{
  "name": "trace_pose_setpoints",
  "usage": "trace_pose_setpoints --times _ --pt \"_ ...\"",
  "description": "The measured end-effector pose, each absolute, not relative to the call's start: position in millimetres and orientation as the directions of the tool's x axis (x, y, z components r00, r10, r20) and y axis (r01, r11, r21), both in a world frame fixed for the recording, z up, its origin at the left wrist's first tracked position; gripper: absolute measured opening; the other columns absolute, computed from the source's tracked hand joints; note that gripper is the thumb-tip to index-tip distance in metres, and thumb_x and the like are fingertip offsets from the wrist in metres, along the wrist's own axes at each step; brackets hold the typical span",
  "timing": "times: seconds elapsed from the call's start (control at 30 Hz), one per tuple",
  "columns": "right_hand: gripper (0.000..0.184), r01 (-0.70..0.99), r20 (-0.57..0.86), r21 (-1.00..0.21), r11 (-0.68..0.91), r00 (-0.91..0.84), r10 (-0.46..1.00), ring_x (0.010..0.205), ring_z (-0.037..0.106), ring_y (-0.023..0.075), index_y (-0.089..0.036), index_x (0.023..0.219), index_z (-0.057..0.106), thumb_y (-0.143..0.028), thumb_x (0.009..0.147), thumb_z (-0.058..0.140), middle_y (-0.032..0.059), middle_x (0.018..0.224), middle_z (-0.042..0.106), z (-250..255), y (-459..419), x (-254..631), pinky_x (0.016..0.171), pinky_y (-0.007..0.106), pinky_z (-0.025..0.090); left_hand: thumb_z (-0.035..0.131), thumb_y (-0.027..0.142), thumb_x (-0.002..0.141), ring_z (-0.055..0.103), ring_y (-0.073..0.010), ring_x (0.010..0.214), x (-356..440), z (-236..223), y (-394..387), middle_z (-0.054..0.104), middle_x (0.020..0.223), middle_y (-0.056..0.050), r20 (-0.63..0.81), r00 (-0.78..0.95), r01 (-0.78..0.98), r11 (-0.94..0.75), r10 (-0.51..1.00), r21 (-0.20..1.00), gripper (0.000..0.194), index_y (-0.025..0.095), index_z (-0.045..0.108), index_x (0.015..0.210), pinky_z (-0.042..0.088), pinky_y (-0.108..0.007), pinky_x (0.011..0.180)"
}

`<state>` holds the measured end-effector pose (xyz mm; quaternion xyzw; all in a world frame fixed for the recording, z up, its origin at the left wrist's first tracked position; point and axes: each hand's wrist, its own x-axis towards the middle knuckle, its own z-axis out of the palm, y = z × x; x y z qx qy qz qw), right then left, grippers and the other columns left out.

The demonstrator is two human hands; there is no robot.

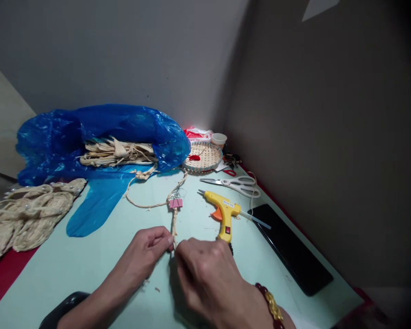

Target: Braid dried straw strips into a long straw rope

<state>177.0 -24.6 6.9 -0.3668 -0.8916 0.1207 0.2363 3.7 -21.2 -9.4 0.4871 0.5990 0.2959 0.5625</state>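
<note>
A thin braided cord of dry, straw-coloured fibre runs toward me from a pink binder clip. Beyond the clip the same pale cord loops over the table toward the blue bag. Near its close end, my left hand pinches the cord between thumb and forefinger. Just to the right, my right hand is closed, its fingertips at the cord's end and partly hidden behind the back of the hand. A beaded bracelet circles the right wrist.
A yellow glue gun, white-handled scissors and a black phone-like slab lie to the right. Behind are a woven basket, a paper cup and a blue plastic bag with dry husks. Woven slippers lie left.
</note>
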Motion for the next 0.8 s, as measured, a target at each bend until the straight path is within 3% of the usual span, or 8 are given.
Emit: trace_pose_setpoints --times 0.1,0.2,0.43,0.53,0.6,0.67,0.73,0.8 --pt "0.01 0.481 0.449 -0.144 0.865 -0.747 0.49 0.048 0.046 0.0152 -0.015 0.076 0.054 -0.007 0.077 0.048 0.0024 0.063 0.057 -3 -27 172 0.045 0.03 0.023 0.055 0.047 0.082 0.021 -0.0055 0.041 3 -15 -22 0.032 0.047 0.011 -0.364 0.141 0.17 0.34 0.921 0.925 0.033 0.018 0.052 0.067 0.014 -0.019 0.04" --pt "0.015 0.425 0.449 -0.001 0.905 -0.809 0.38 0.048 0.046 0.0156 -0.014 0.076 0.054 -0.003 0.08 0.045 0.0021 0.063 0.055 -9 -28 169 0.044 0.03 0.026 0.058 0.051 0.079 0.02 -0.005 0.041 1 -19 -22 0.034 0.049 0.011 -0.391 0.206 0.06 0.387 0.897 0.92 0.035 0.017 0.056 0.074 0.013 -0.019 0.04" --pt "0.018 0.307 0.36 0.038 0.951 -0.892 0.274 0.054 0.049 0.0162 -0.014 0.075 0.054 -0.008 0.086 0.043 0.0037 0.067 0.055 -7 -28 172 0.046 0.031 0.031 0.06 0.047 0.081 0.02 -0.0034 0.037 1 -9 -24 0.033 0.045 0.013 -0.387 0.213 0.154 0.36 0.897 0.92 0.031 0.017 0.055 0.073 0.012 -0.017 0.036" --pt "0.024 0.247 0.397 -0.06 0.967 -0.883 0.25 0.054 0.049 0.0146 -0.014 0.072 0.057 -0.014 0.092 0.043 0.0026 0.065 0.057 -2 -27 173 0.048 0.031 0.031 0.057 0.044 0.083 0.021 -0.0033 0.036 1 -7 -25 0.033 0.044 0.013 -0.356 0.206 0.161 0.328 0.911 0.931 0.029 0.017 0.055 0.073 0.012 -0.017 0.035" --pt "0.028 0.28 0.466 -0.238 0.93 -0.807 0.362 0.055 0.051 0.0139 -0.015 0.073 0.061 -0.025 0.095 0.045 0.0022 0.063 0.06 3 -25 174 0.05 0.03 0.033 0.057 0.043 0.083 0.022 -0.0028 0.036 0 -8 -25 0.036 0.046 0.013 -0.335 0.206 0.135 0.313 0.919 0.94 0.028 0.017 0.055 0.074 0.013 -0.016 0.035" --pt "0.027 0.383 0.484 -0.489 0.784 -0.628 0.609 0.062 0.057 0.0137 -0.016 0.08 0.065 -0.031 0.095 0.047 0.0028 0.069 0.065 8 -19 176 0.058 0.027 0.038 0.059 0.044 0.081 0.023 -0.0022 0.035 0 -11 -24 0.038 0.046 0.012 -0.325 0.21 0.101 0.31 0.922 0.945 0.029 0.017 0.055 0.074 0.013 -0.016 0.035" --pt "0.02 0.463 0.377 -0.7 0.543 -0.406 0.832 0.071 0.061 0.0142 -0.018 0.089 0.066 -0.028 0.093 0.049 0.0032 0.08 0.069 11 -9 178 0.066 0.026 0.042 0.061 0.046 0.079 0.023 -0.0017 0.033 -1 -14 -23 0.039 0.046 0.012 -0.32 0.217 0.077 0.311 0.922 0.947 0.031 0.017 0.054 0.072 0.014 -0.016 0.034" --pt "0.018 0.468 0.208 -0.815 0.342 -0.314 0.926 0.073 0.062 0.0154 -0.018 0.095 0.065 -0.03 0.091 0.053 0.0039 0.083 0.07 9 2 178 0.067 0.027 0.043 0.061 0.047 0.078 0.023 -0.0016 0.032 -1 -15 -23 0.039 0.045 0.012 -0.314 0.226 0.072 0.306 0.922 0.949 0.032 0.017 0.054 0.072 0.013 -0.016 0.034"
